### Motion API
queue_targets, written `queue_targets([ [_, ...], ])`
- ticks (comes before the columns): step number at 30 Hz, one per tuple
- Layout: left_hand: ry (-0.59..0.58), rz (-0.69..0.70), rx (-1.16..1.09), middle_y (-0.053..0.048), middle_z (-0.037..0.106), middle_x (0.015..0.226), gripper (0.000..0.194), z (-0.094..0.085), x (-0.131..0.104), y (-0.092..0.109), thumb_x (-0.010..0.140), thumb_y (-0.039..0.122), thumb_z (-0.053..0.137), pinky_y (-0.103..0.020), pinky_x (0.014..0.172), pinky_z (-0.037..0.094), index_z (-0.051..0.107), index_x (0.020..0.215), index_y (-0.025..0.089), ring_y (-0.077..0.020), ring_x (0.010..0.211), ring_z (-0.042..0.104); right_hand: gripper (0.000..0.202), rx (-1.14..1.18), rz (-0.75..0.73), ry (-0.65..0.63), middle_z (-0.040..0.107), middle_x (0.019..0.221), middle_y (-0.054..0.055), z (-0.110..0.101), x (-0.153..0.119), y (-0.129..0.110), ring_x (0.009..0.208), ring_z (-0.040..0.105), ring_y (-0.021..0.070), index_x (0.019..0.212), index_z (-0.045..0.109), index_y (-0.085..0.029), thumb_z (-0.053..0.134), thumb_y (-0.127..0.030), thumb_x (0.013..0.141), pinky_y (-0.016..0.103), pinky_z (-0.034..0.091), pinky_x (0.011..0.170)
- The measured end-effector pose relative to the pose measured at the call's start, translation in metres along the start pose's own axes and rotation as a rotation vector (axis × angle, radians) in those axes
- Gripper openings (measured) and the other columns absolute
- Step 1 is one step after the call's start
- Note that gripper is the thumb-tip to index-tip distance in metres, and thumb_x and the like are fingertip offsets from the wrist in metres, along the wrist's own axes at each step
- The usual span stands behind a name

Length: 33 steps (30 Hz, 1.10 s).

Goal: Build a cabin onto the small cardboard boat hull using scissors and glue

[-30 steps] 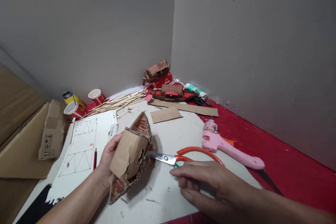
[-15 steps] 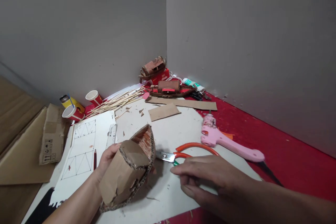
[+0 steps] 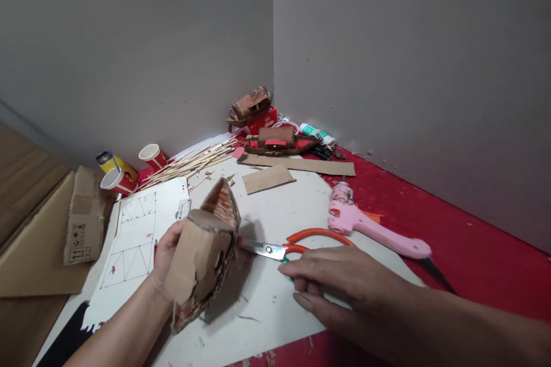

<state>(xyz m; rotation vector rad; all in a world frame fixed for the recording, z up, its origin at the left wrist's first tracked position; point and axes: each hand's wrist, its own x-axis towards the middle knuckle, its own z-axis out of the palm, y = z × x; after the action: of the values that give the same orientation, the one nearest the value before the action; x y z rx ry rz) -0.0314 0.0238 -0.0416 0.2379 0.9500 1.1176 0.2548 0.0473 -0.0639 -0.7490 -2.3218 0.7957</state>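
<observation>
My left hand point(image 3: 169, 249) is wrapped round a cardboard model boat point(image 3: 200, 258), gripping it from its left side. The boat is tilted, with its pointed end up and its curved cabin roof facing me. Most of the left fingers are hidden behind it. My right hand point(image 3: 322, 281) hovers at the orange-handled scissors point(image 3: 270, 250), its index finger stretched out and the other fingers loosely bent. Nothing shows in its grasp. The scissors lie on the white board with their blades pointing at the boat. Something small and green point(image 3: 284, 261) shows by my right fingertip.
A pink glue gun point(image 3: 370, 228) lies to the right on the red tabletop point(image 3: 486, 264). Cardboard strips point(image 3: 270, 179), wooden sticks point(image 3: 193, 163) and two model boats point(image 3: 275, 140) are farther back. Paper cups point(image 3: 119, 182), a drawing point(image 3: 129, 246) and cardboard boxes point(image 3: 84, 218) stand or lie left.
My left hand has turned the cardboard boat more upright and moved it slightly left and up. My right hand has barely moved beside the scissors.
</observation>
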Motion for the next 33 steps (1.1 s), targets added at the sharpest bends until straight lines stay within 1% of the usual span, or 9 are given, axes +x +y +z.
queue_targets([
  [8, 0.248, 0.225, -0.093, -0.014, 0.08, 0.084, 0.039, 0.03, 0.0, 0.002, 0.092, 0.033, 0.053, -0.045, 0.082, 0.063, 0.069, 0.117, 0.008, -0.0274, 0.072, 0.077, 0.023, -0.001, 0.002, -0.028, 0.077, 0.083, 0.003, -0.001, 0.004, -0.002, 0.07, 0.07, 0.0191, 0.106, 0.076, -0.024, 0.058, -0.026, 0.092, 0.03, 0.054, 0.067],
  [11, 0.248, 0.289, -0.106, -0.012, 0.081, 0.086, 0.034, 0.035, -0.003, -0.001, 0.094, 0.026, 0.052, -0.042, 0.083, 0.063, 0.068, 0.119, 0.01, -0.0263, 0.073, 0.078, 0.024, 0.035, 0.025, -0.049, 0.075, 0.08, 0.002, -0.002, 0.006, -0.003, 0.07, 0.069, 0.0178, 0.108, 0.075, -0.025, 0.058, -0.025, 0.092, 0.028, 0.053, 0.067],
  [14, 0.188, 0.327, -0.126, -0.012, 0.081, 0.089, 0.038, 0.036, -0.005, -0.003, 0.093, 0.021, 0.053, -0.041, 0.087, 0.062, 0.066, 0.126, 0.01, -0.026, 0.076, 0.078, 0.02, 0.077, 0.05, -0.085, 0.069, 0.071, 0.001, -0.005, 0.008, -0.004, 0.068, 0.065, 0.0166, 0.089, 0.073, -0.025, 0.054, -0.028, 0.096, 0.026, 0.049, 0.061],
  [17, 0.113, 0.329, -0.144, -0.011, 0.082, 0.095, 0.046, 0.034, -0.005, -0.003, 0.09, 0.018, 0.057, -0.041, 0.096, 0.059, 0.062, 0.135, 0.012, -0.0264, 0.085, 0.079, 0.04, 0.111, 0.049, -0.118, 0.06, 0.061, 0.0, -0.008, 0.01, -0.005, 0.059, 0.056, 0.0148, 0.065, 0.057, -0.022, 0.043, -0.032, 0.102, 0.027, 0.043, 0.055],
  [20, 0.159, 0.381, -0.163, -0.009, 0.082, 0.094, 0.046, 0.036, -0.005, -0.003, 0.09, 0.015, 0.057, -0.04, 0.1, 0.057, 0.061, 0.136, 0.012, -0.0261, 0.093, 0.079, 0.045, 0.115, 0.017, -0.154, 0.061, 0.061, 0.0, -0.011, 0.009, -0.008, 0.058, 0.055, 0.0136, 0.063, 0.051, -0.022, 0.036, -0.031, 0.104, 0.027, 0.042, 0.057],
  [22, 0.22, 0.42, -0.177, -0.008, 0.082, 0.091, 0.042, 0.039, -0.005, -0.005, 0.091, 0.013, 0.056, -0.038, 0.1, 0.057, 0.064, 0.133, 0.012, -0.0248, 0.092, 0.079, 0.042, 0.116, 0.006, -0.16, 0.066, 0.066, 0.001, -0.011, 0.006, -0.01, 0.062, 0.059, 0.0139, 0.071, 0.06, -0.022, 0.036, -0.028, 0.104, 0.027, 0.045, 0.062],
  [25, 0.24, 0.428, -0.194, -0.006, 0.083, 0.088, 0.037, 0.041, -0.006, -0.011, 0.09, 0.01, 0.057, -0.036, 0.101, 0.057, 0.07, 0.125, 0.015, -0.0238, 0.093, 0.078, 0.024, 0.136, 0.084, -0.123, 0.072, 0.078, -0.001, -0.005, 0.002, -0.011, 0.075, 0.065, 0.0157, 0.112, 0.071, -0.027, 0.053, -0.026, 0.097, 0.026, 0.05, 0.071],
  [27, 0.205, 0.409, -0.184, -0.004, 0.083, 0.088, 0.034, 0.039, -0.007, -0.017, 0.088, 0.01, 0.061, -0.036, 0.102, 0.057, 0.073, 0.119, 0.018, -0.0239, 0.095, 0.078, 0.049, 0.167, 0.111, -0.163, 0.074, 0.086, -0.002, 0.001, -0.001, -0.01, 0.082, 0.068, 0.0164, 0.138, 0.059, -0.033, 0.064, -0.025, 0.091, 0.026, 0.052, 0.078],
  [33, 0.003, 0.356, -0.018, -0.005, 0.083, 0.095, 0.04, 0.028, -0.013, -0.034, 0.075, 0.017, 0.082, -0.038, 0.103, 0.056, 0.075, 0.114, 0.021, -0.0279, 0.099, 0.077, 0.061, 0.227, 0.025, -0.338, 0.074, 0.118, 0.005, 0.009, -0.002, -0.005, 0.103, 0.069, 0.0207, 0.147, 0.053, -0.033, 0.07, -0.026, 0.089, 0.031, 0.053, 0.093],
])
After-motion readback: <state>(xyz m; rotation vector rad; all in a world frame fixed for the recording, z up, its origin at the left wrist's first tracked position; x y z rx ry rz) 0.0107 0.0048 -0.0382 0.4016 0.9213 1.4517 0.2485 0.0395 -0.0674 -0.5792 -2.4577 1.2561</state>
